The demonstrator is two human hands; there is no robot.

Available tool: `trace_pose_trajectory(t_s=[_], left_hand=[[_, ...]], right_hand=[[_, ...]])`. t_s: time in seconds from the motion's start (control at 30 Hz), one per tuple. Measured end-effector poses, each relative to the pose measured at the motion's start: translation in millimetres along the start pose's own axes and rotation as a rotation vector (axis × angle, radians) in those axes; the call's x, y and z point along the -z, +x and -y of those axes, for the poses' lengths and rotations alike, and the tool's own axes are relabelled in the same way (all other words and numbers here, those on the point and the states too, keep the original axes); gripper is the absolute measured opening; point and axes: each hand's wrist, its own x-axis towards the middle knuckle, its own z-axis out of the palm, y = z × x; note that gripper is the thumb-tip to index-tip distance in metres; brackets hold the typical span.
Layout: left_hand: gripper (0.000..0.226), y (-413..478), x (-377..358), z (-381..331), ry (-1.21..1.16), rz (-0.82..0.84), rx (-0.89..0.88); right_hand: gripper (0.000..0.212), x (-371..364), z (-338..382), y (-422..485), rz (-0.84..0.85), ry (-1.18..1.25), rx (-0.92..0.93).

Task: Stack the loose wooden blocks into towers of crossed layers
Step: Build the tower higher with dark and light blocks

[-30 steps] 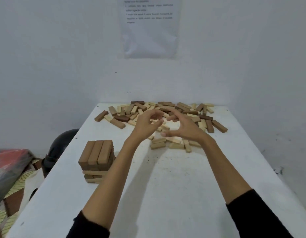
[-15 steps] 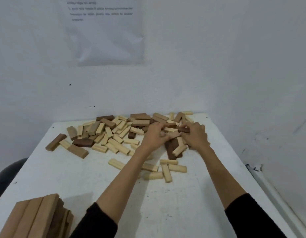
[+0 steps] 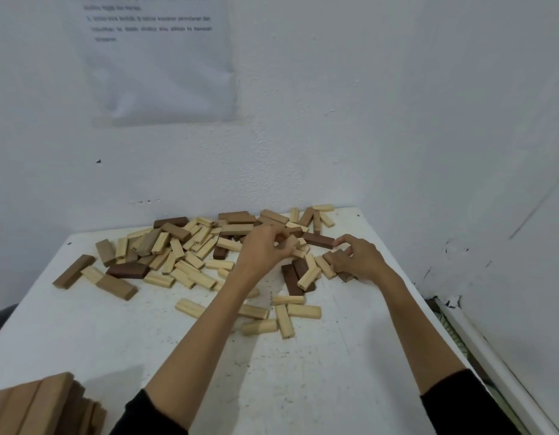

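Note:
Loose wooden blocks point(image 3: 190, 246), pale and brown, lie heaped across the far half of the white table point(image 3: 303, 372). A partly built tower point(image 3: 36, 406) shows its top layer of three brown blocks at the bottom left corner. My left hand point(image 3: 262, 249) is curled over the heap's middle, its fingers closed on a brown block point(image 3: 289, 243). To its right, my right hand point(image 3: 358, 259) rests on the heap with brown blocks point(image 3: 333, 259) gathered under its fingers. A dark brown block point(image 3: 319, 240) lies between the two hands.
Walls close the table in at the back and the right. A paper sheet point(image 3: 159, 58) hangs on the back wall. Several pale blocks point(image 3: 284, 315) lie apart from the heap, near the middle. A white strip point(image 3: 491, 356) runs along the table's right edge.
The view swung right and down, so the tower slid to the bottom left. Both hands dropped from above the table into the heap, and the right hand drew brown blocks toward itself.

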Motion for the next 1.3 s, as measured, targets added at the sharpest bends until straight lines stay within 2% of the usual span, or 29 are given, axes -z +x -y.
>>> trace_pose_trajectory(t_s=[0.1,0.17,0.3,0.37,0.4,0.5,0.53,0.6,0.7,0.77,0.87,0.97,1.07,1.3], left_hand=[[0.013,-9.0,9.5,-8.5,-0.08,0.005,0.017],[0.015,-14.6,14.0,-13.4,-0.113,0.012,0.033],[0.025,-26.4,23.4,-22.9,-0.076,0.017,0.04],[0.029,-32.4,27.8,-28.4,-0.063,0.022,0.042],[0.03,-35.1,29.8,-30.6,-0.064,0.022,0.041],[0.03,-43.1,37.4,-36.0,-0.045,0.031,0.049],[0.029,-45.9,40.2,-37.4,-0.04,0.039,0.059],[0.024,-53.0,45.4,-38.9,-0.027,0.044,0.087],[0.015,-68.4,51.2,-38.3,-0.015,0.056,0.152],[0.014,-83.1,54.1,-36.7,-0.023,0.094,0.207],[0.014,-108.3,57.2,-31.1,-0.013,0.159,0.295],[0.019,-137.3,59.2,-26.4,0.003,0.214,0.379],[0.023,-163.5,59.1,-24.1,0.138,0.237,0.4],[0.029,-193.8,61.5,-26.2,0.121,0.231,0.379]], right_hand=[[0.035,-2.2,5.8,-4.5,0.093,-0.202,-0.067],[0.039,-7.8,8.3,-9.9,0.097,-0.328,-0.087],[0.022,-17.5,9.9,-21.6,0.018,-0.139,0.016],[0.019,-22.4,8.7,-27.6,-0.023,-0.127,0.076],[0.022,-25.2,8.8,-31.1,-0.053,-0.122,0.109],[0.048,-34.6,11.2,-41.7,-0.146,-0.115,0.218],[0.049,-37.3,13.5,-46.1,-0.172,-0.11,0.251],[0.036,-41.8,21.9,-57.1,-0.181,-0.068,0.307],[0.019,-50.2,41.9,-75.1,-0.121,0.077,0.32],[0.02,-54.3,57.0,-91.2,-0.044,0.205,0.277],[0.025,-65.4,70.9,-119.6,0.132,0.246,0.233],[0.02,-83.6,71.2,-144.6,0.272,0.227,0.16],[0.028,-101.0,66.1,-162.5,0.356,0.181,0.101],[0.045,-108.9,72.6,-185.0,0.304,-0.071,0.188]])
